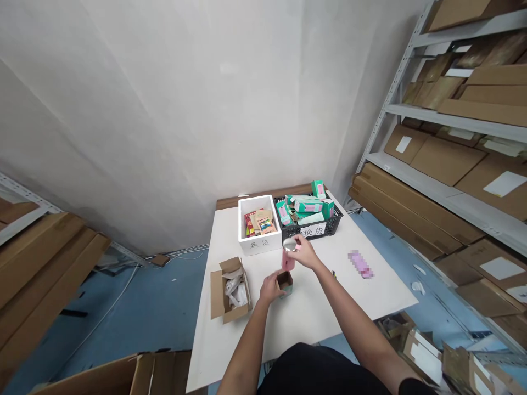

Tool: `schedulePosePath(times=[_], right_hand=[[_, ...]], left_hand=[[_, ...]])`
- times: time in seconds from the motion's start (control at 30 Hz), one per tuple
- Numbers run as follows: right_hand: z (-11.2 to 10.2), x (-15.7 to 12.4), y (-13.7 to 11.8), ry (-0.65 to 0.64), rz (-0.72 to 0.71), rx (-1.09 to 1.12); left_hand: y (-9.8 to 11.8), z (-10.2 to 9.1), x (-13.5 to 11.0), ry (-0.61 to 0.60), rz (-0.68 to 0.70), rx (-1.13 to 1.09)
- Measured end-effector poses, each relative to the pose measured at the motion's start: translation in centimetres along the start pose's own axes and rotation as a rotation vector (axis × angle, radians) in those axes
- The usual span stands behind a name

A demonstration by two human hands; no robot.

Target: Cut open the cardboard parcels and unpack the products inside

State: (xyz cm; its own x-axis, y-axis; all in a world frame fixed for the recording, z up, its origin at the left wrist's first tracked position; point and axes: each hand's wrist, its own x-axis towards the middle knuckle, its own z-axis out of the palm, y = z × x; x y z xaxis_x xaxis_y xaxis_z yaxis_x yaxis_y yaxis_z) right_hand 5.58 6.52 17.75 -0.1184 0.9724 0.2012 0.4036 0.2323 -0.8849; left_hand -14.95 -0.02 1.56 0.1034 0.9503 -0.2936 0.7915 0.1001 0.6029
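My right hand point(305, 252) is closed around the upper part of a pink tumbler point(288, 263) with a shiny silver top. The tumbler stands upright just above a small green box point(287, 292), whose brown inside shows through its open top. On the box's left side, my left hand point(270, 287) grips it and holds it on the white table point(317, 307). Whether the tumbler's base is inside the box's rim is hard to tell.
An open carton point(217, 296) with crumpled white packing sits at the left. Behind are a white foam box point(260, 244) of packets and a black basket point(335, 224) of green boxes. A blurred pink item point(360, 264) lies right. Shelves point(436, 115) of cartons flank the table.
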Motion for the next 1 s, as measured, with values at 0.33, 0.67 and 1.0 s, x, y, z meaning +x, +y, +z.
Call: schedulePosePath(times=[0.33,0.67,1.0], right_hand=[[0.1,0.8,-5.5,0.065,0.049,0.145],[1.4,-2.3,-1.4,-0.424,0.134,0.635],[4.4,-3.4,-0.9,-0.125,0.095,0.498]], left_hand=[[10.4,-10.6,-3.3,0.580,0.365,-0.551],[11.9,-13.8,-3.8,0.526,0.291,-0.938],[12.8,-16.0,-2.0,0.337,0.256,-0.948]])
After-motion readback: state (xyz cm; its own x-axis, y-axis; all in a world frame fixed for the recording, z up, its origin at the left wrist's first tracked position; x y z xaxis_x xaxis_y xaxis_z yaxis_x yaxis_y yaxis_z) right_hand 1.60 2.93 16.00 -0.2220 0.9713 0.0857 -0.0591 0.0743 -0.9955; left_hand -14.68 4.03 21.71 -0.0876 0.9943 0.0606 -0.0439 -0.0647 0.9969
